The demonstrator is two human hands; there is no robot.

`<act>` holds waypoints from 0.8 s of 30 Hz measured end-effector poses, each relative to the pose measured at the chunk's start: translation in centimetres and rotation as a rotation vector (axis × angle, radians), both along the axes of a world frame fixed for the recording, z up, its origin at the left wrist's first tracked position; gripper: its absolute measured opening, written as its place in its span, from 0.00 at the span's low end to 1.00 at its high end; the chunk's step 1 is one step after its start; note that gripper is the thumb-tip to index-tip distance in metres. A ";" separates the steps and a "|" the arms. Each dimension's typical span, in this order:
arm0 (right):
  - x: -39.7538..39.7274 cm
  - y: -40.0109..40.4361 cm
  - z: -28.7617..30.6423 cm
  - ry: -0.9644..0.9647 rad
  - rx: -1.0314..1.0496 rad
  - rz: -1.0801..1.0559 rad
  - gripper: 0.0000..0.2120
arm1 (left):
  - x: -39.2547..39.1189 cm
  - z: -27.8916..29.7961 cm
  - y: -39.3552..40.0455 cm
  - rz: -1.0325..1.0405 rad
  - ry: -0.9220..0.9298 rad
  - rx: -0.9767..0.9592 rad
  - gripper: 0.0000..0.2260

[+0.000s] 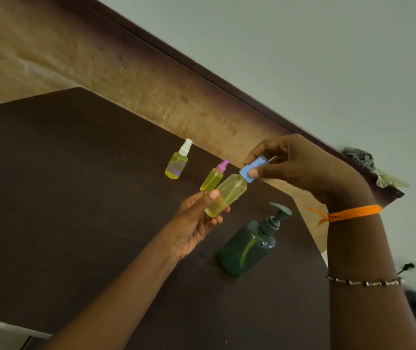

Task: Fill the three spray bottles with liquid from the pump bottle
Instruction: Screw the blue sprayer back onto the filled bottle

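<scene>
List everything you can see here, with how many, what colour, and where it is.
White-cap bottle: 1, yellow liquid, standing on the table, far left.
Pink-cap bottle: 1, yellow liquid, on the table behind the held bottle.
Blue-cap bottle: 1, yellow liquid, tilted in the air between both hands.
Pump bottle: 1, dark green, on the table near the right edge.
Table: 1, dark brown.
Cloth: 1, grey, on the ledge, far right.
Left hand: grips the blue-cap bottle's base.
Right hand: pinches the blue cap; orange thread and a bead bracelet on the arm.
</scene>
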State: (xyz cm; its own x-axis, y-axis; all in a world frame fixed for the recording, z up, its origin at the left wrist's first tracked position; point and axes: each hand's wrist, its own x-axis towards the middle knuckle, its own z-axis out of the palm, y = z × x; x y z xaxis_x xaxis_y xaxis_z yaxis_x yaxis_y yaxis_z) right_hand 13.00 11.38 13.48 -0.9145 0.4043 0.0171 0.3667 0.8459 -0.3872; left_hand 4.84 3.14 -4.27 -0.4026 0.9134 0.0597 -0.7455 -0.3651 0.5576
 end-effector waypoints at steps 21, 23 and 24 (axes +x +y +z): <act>0.4 0.0 -0.8 0.056 0.127 -0.023 0.16 | 0.1 -0.2 0.2 0.016 -0.034 0.026 0.16; 0.7 0.2 -0.4 -0.005 0.153 0.096 0.10 | 0.0 -0.3 0.4 0.005 -0.023 0.030 0.15; 0.7 0.4 -0.5 -0.028 0.142 0.105 0.09 | -0.1 -0.5 0.6 0.004 -0.009 0.031 0.14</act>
